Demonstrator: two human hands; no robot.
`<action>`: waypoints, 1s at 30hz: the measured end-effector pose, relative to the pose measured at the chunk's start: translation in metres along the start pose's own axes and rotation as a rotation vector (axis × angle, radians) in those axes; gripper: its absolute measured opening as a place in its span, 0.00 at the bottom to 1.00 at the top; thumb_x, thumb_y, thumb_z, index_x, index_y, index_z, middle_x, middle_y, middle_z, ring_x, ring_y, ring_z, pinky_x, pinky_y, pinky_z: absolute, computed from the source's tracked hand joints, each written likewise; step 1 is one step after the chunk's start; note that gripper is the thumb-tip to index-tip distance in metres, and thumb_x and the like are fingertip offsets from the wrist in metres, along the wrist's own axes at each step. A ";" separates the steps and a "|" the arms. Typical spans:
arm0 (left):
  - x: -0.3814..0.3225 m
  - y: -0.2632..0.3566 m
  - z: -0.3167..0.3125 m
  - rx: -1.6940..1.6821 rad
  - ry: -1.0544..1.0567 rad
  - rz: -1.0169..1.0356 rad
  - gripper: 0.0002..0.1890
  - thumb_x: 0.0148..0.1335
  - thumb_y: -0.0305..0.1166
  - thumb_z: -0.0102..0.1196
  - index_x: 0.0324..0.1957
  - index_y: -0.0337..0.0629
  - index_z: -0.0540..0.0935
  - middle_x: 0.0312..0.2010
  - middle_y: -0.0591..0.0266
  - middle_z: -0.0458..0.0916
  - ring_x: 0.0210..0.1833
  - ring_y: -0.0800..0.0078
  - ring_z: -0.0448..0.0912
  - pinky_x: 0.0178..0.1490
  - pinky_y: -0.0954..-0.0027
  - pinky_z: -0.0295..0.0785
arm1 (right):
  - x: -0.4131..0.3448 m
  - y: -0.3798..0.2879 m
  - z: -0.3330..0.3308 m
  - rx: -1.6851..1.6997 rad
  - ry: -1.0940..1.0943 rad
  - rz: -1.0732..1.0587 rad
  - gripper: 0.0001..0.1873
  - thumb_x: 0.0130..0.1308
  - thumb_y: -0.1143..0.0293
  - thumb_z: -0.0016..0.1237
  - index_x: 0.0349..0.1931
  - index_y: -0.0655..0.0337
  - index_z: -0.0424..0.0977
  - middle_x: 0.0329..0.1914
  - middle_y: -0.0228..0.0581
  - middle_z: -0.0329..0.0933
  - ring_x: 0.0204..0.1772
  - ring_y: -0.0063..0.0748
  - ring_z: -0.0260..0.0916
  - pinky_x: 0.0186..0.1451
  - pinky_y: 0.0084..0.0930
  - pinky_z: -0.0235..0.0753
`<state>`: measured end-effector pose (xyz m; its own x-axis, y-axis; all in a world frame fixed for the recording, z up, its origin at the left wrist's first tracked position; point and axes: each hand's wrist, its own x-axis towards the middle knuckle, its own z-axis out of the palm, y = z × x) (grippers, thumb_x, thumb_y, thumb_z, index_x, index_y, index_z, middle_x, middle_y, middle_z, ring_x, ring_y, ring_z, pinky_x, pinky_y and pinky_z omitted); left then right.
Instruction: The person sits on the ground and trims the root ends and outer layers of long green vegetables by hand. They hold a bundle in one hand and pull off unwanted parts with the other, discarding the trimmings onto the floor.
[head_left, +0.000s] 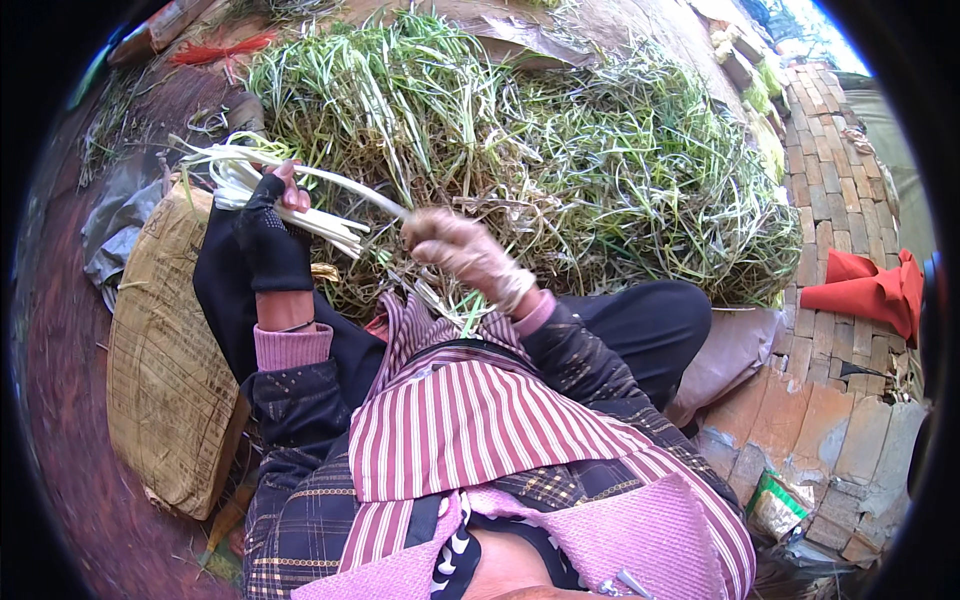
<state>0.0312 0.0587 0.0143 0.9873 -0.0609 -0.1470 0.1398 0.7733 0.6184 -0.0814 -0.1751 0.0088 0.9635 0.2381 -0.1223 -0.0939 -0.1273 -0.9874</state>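
Note:
My left hand, in a black fingerless glove, is closed around a bunch of pale plant stalks at the left. One longer whitish stalk reaches from that bunch to my right hand. The right hand is blurred and wears what looks like a thin pale glove; its fingers are curled around the stalk's end. A large heap of green, leafy stalks with brown dry matter lies just beyond both hands. Loose trimmings rest on the striped apron over my lap.
At the left stand a worn cardboard box and grey plastic sheeting. Red strings lie at the top left. Brick paving runs along the right, with a red cloth or bag and a crumpled green-and-white packet on it.

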 end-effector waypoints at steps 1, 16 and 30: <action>-0.002 -0.003 0.004 0.014 -0.003 0.005 0.08 0.58 0.22 0.56 0.39 0.35 0.72 0.21 0.66 0.72 0.19 0.80 0.69 0.23 0.76 0.65 | 0.003 -0.003 0.010 0.071 -0.064 0.275 0.09 0.65 0.68 0.52 0.41 0.62 0.76 0.30 0.28 0.75 0.33 0.18 0.70 0.41 0.16 0.74; -0.022 -0.054 0.024 0.166 -0.027 -0.207 0.16 0.61 0.25 0.54 0.49 0.34 0.68 0.29 0.55 0.77 0.33 0.64 0.80 0.41 0.63 0.78 | 0.058 0.131 -0.071 -0.765 0.490 0.600 0.14 0.56 0.60 0.58 0.30 0.64 0.80 0.33 0.45 0.80 0.38 0.37 0.75 0.43 0.36 0.72; -0.024 -0.056 0.022 -0.034 -0.139 -0.339 0.07 0.65 0.27 0.50 0.44 0.49 0.72 0.18 0.71 0.63 0.13 0.82 0.61 0.17 0.78 0.59 | 0.002 0.000 -0.090 0.134 0.510 0.147 0.06 0.59 0.70 0.58 0.35 0.60 0.78 0.26 0.30 0.79 0.27 0.17 0.73 0.29 0.16 0.73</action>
<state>0.0010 0.0030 0.0007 0.8863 -0.4012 -0.2313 0.4608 0.7150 0.5258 -0.0573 -0.2609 0.0179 0.9341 -0.2745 -0.2285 -0.2354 0.0080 -0.9719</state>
